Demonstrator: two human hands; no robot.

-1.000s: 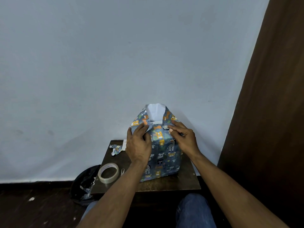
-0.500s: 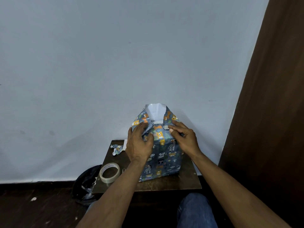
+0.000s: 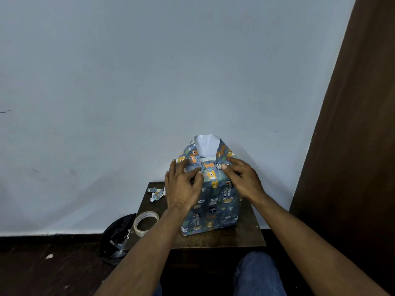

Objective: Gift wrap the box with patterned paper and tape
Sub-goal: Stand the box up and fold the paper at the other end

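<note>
2 hands (image 3: 183, 186) (image 3: 243, 180) press box (image 3: 213, 201) paper flaps.

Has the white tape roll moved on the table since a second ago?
No. The white tape roll sits at the same front-left corner of the small brown wooden table, left of the wrapped box.
</note>
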